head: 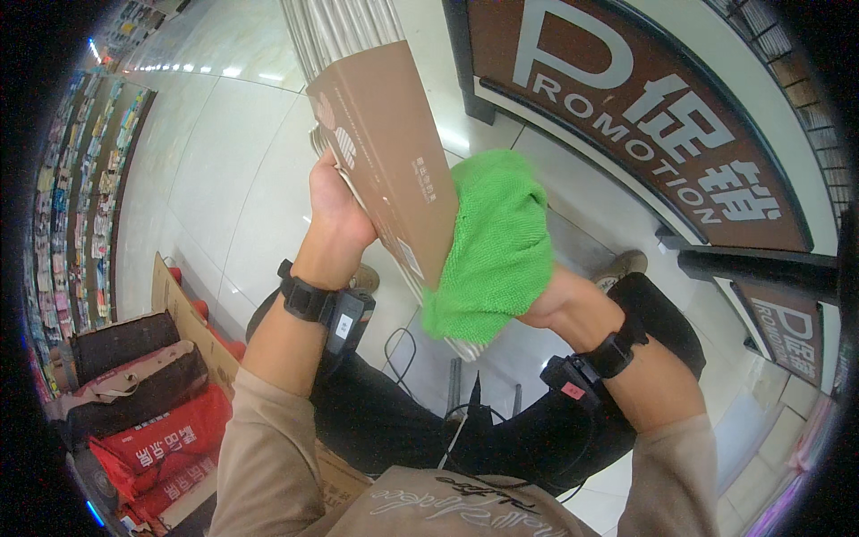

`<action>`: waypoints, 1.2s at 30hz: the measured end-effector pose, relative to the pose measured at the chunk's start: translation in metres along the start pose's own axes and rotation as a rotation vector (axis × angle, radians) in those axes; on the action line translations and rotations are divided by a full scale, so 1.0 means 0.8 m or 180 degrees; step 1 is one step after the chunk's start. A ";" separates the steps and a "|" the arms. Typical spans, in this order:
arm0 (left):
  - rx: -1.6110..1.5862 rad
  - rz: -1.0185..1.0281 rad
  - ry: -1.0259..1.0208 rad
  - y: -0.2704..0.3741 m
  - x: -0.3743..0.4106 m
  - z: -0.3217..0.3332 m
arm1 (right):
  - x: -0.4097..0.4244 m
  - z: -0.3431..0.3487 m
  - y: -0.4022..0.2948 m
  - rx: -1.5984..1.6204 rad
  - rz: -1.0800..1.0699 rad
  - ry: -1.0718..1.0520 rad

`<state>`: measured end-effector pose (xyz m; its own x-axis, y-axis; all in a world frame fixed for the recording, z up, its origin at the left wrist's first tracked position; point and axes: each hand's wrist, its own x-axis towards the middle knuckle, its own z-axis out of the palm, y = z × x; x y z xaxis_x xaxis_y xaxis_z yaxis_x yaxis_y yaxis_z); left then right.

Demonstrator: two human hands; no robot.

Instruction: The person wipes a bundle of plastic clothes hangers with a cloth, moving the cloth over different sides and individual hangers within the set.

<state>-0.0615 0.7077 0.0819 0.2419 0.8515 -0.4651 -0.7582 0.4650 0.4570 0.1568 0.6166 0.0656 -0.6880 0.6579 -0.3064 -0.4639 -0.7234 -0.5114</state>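
A pack of slim white pieces [349,23], whose exact kind I cannot tell, is held at a slant before me. A brown cardboard sleeve [392,127] with printing wraps its middle. My left hand [339,201] grips the pack along its left side, the fingers hidden behind it. Over on the right, my right hand [547,302] is mostly covered by a bunched green microfiber cloth [496,248]. The cloth lies against the right edge and lower end of the sleeve. White ends of the pack [466,349] show below the cloth.
Brown promotion display panels [637,114] stand at right, close to my right arm. At left is an open cardboard box [194,315] with red packages [164,429] and dark bags [134,389]. Stocked shelves [80,201] rise beyond. A thin black cable [396,369] hangs between my knees.
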 end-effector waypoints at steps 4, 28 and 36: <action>-0.0152 -0.0205 -0.0148 -0.006 -0.001 0.012 | -0.003 0.004 0.005 -0.0088 0.0127 -0.0312; 0.0074 0.0794 0.1530 0.004 0.016 -0.012 | 0.010 -0.005 -0.002 -0.5445 -0.2292 0.1453; 0.0017 0.0935 0.1561 0.002 0.025 -0.017 | 0.014 0.022 -0.009 -0.5591 -0.2828 0.0836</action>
<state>-0.0659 0.7220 0.0626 -0.2889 0.7339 -0.6148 -0.7479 0.2279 0.6235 0.1426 0.6256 0.0801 -0.4542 0.7807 0.4292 0.5050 0.6225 -0.5979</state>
